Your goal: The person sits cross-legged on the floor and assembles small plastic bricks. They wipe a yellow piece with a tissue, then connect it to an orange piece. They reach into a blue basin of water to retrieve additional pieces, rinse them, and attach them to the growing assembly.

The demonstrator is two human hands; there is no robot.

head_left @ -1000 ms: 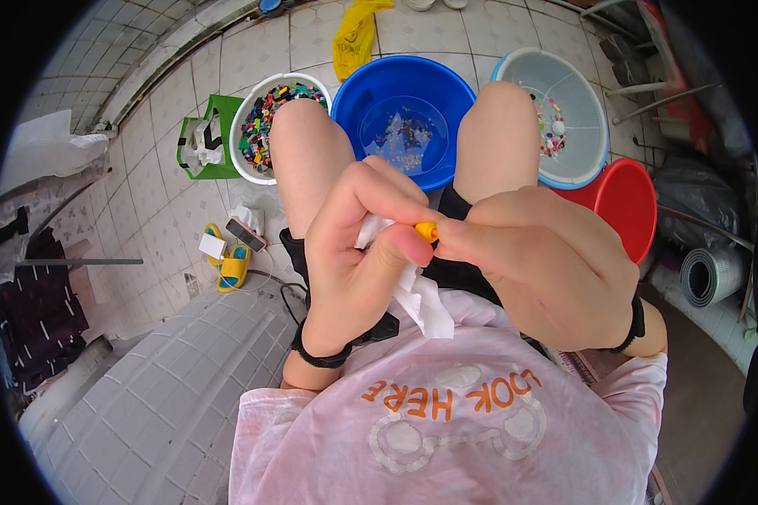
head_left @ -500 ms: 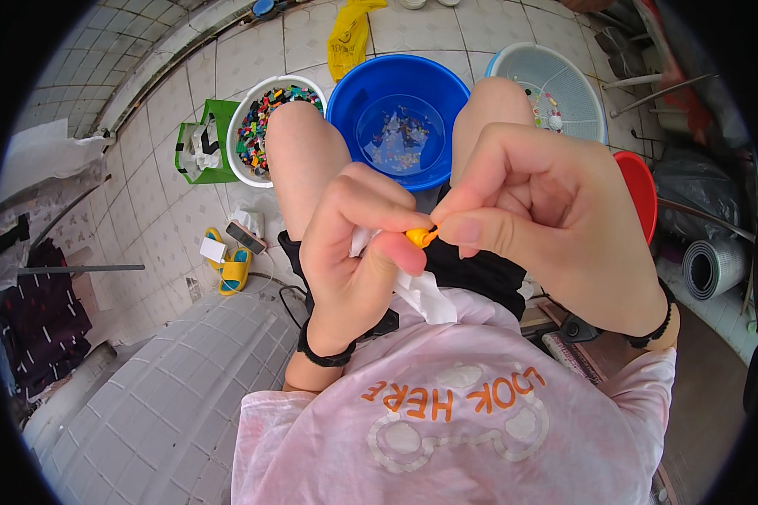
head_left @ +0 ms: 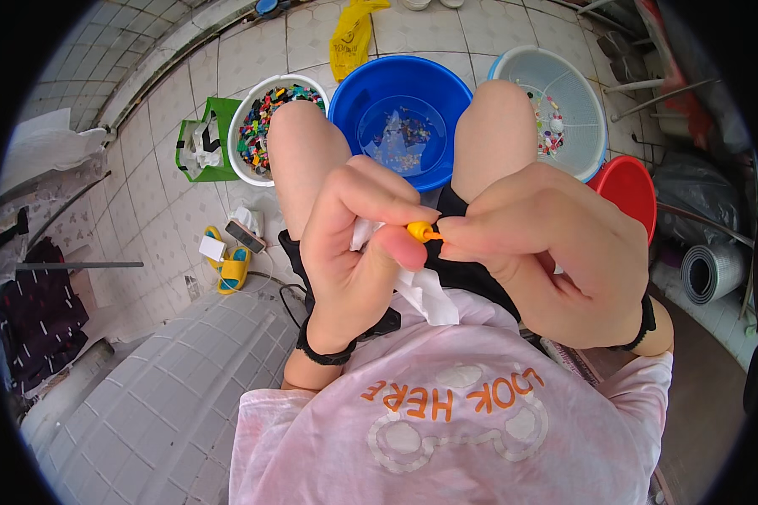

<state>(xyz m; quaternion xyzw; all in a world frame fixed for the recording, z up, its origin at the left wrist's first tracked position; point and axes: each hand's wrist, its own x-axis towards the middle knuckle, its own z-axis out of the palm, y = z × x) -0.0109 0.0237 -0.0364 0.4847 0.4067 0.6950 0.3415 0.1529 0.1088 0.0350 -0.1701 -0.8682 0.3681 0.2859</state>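
Between the thumb and forefinger of my left hand [head_left: 345, 252] is a small yellow-orange plastic-looking piece [head_left: 419, 230]; its exact kind is too small to make out. A white tissue [head_left: 428, 296] hangs out from under that hand, tucked within the curled fingers. My right hand [head_left: 564, 252] pinches a thin orange tip [head_left: 435, 236] that meets the yellow piece on its right side. I cannot tell whether tip and piece are one. Both hands are closed, close together above my lap.
Beyond my knees stand a white basin [head_left: 237, 164] of colourful small bricks, a blue basin [head_left: 345, 126] holding water and small pieces, and a pale strainer basket [head_left: 581, 101] with a few pieces. A red basin [head_left: 627, 189], green bag [head_left: 219, 172], yellow slippers [head_left: 234, 273] and phone [head_left: 246, 237] lie around.
My right hand has turned over and lowered, its knuckles now more on top, still pinching at the orange tip. The left hand has barely moved.
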